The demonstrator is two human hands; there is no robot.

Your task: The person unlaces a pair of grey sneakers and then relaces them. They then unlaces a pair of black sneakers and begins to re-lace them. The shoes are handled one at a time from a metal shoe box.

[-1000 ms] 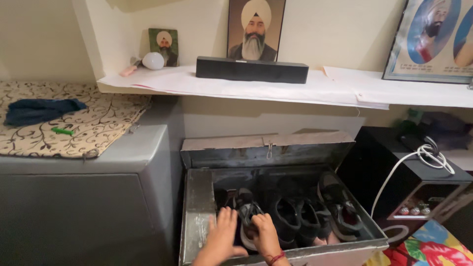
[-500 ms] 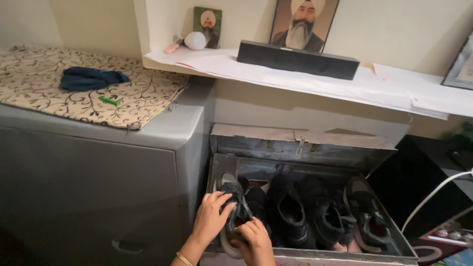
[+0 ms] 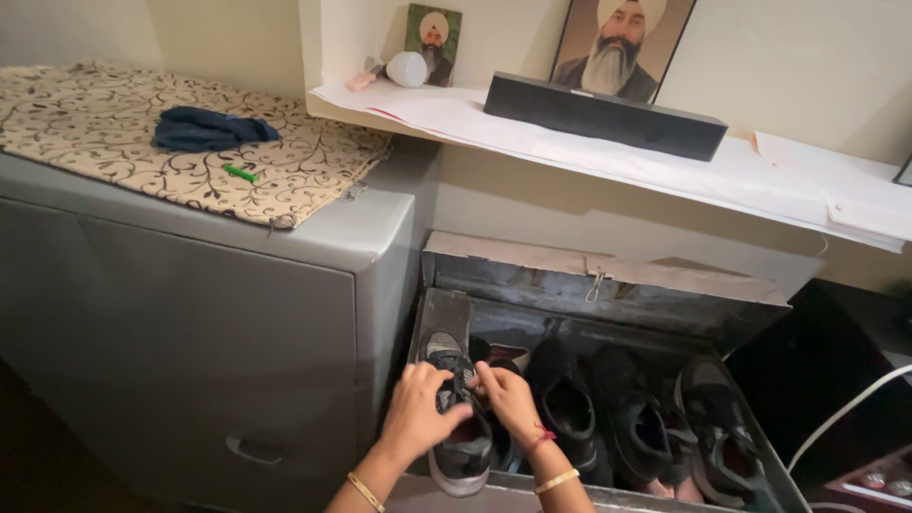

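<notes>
A grey sneaker [image 3: 459, 446] with a pale sole stands at the left end of an open metal trunk [image 3: 608, 285]. My left hand [image 3: 416, 410] grips its left side and tongue. My right hand [image 3: 506, 397] holds its right side near the laces. Both wrists wear thin bangles, and the right also has a red thread. Several dark shoes [image 3: 627, 423] fill the rest of the trunk in a row. The trunk's lid leans back against the wall.
A grey cabinet [image 3: 218, 313] stands left of the trunk, topped by a patterned cloth [image 3: 123, 142], a folded blue cloth [image 3: 211, 129] and a small green object [image 3: 240, 173]. A shelf [image 3: 665, 171] above holds a black speaker bar [image 3: 603, 116], framed pictures and a bulb. A white cable [image 3: 841, 418] hangs at right.
My hands shifted on the grey sneaker; the right hand moved from its toe end up to the laces. The camera view swung further left and down.
</notes>
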